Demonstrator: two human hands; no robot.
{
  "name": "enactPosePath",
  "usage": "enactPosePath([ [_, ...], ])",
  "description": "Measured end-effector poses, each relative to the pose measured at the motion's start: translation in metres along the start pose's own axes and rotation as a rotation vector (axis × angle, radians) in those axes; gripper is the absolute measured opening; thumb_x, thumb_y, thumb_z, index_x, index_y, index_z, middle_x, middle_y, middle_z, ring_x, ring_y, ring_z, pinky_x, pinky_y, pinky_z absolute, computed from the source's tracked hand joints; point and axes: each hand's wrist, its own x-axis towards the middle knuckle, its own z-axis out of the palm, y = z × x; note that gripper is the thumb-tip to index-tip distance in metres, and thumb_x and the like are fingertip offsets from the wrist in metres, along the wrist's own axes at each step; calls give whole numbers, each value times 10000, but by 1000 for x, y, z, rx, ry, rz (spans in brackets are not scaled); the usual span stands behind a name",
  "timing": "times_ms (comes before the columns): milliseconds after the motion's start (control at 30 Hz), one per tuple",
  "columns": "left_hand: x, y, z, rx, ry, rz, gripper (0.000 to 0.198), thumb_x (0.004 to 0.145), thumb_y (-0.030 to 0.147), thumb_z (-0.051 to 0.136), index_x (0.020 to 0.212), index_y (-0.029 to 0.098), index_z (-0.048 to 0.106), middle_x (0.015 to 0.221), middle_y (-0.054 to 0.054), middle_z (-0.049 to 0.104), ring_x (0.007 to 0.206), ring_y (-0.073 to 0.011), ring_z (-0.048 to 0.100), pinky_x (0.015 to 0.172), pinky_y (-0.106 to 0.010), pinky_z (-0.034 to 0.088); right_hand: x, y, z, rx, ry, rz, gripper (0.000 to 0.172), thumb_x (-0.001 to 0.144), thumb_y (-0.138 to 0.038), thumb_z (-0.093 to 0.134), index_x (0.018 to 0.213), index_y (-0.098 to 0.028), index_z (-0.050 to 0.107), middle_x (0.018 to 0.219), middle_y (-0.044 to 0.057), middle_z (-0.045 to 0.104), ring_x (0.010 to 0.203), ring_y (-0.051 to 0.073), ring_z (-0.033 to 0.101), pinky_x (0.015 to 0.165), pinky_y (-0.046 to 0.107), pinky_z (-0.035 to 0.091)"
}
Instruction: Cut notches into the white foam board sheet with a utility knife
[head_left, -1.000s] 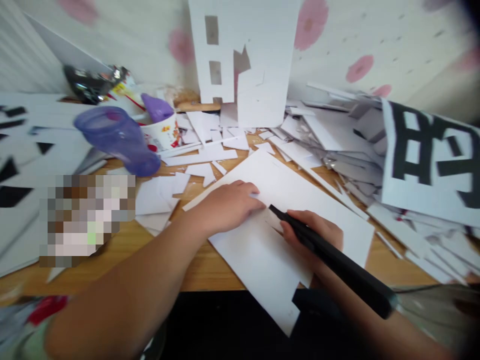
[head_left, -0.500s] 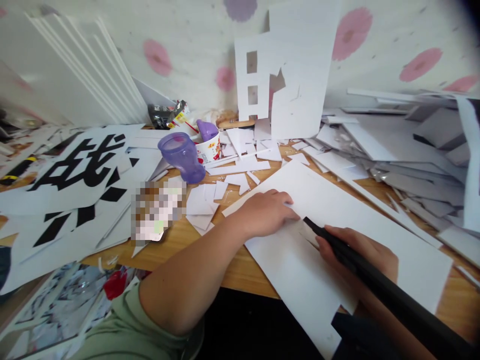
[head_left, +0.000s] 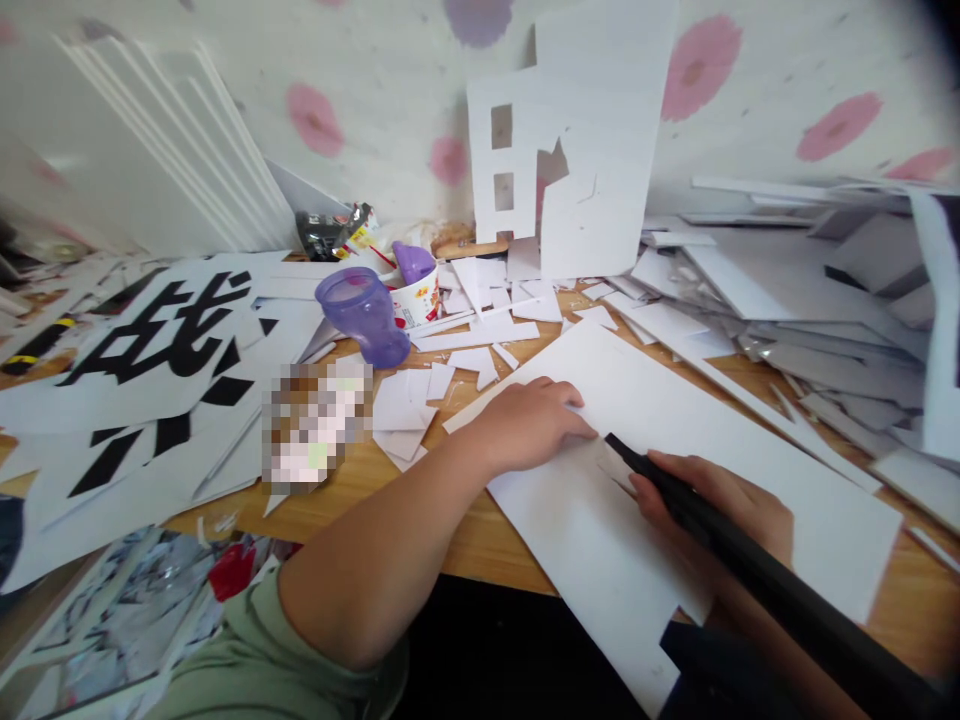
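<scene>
A large white board sheet (head_left: 675,410) lies slanted across the wooden desk (head_left: 465,535), its near end over the edge. My left hand (head_left: 534,422) presses down on the sheet with its fingers curled and together. My right hand (head_left: 720,500) is wrapped round a long black cutting tool (head_left: 757,575). The tool's tip rests on the sheet just right of my left fingertips, by a notch cut in the sheet.
White offcuts litter the desk behind the sheet. A purple plastic bottle (head_left: 362,315) lies beside a paper cup (head_left: 415,292). A cut white board (head_left: 577,150) leans on the wall. Signs with black characters (head_left: 150,350) lie left; stacked boards (head_left: 810,300) right.
The view swung left and back between the oldest frame and half a second ago, bringing the left signs in. Both hands and the tool stay put on the sheet.
</scene>
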Motion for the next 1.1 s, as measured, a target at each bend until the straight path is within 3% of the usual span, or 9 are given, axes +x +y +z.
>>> enactPosePath([
  [133, 1, -3, 2, -1, 37, 6, 366, 971, 194, 491, 1191, 387, 710, 1347, -31, 598, 1223, -241, 523, 999, -390, 420, 0, 3, 2, -89, -15, -89, 149, 855, -278, 705, 994, -258, 654, 720, -13, 700, 557, 153, 655, 523, 255, 502],
  [733, 4, -4, 2, 7, 7, -22, 435, 941, 129, 488, 1204, 400, 705, 1372, -30, 576, 1243, -268, 506, 1011, -418, 421, 5, -8, -4, -92, -64, -3, 106, 874, -270, 674, 961, -223, 636, 746, -8, 703, 602, 138, 653, 568, 267, 513],
  [1100, 6, -5, 6, -21, 38, -26, 431, 934, 116, 499, 1179, 393, 720, 1351, -39, 586, 1233, -272, 519, 1014, -427, 432, 6, -8, -5, -99, -54, -87, 100, 878, -246, 658, 965, -212, 622, 697, -12, 657, 562, 115, 596, 550, 241, 485],
])
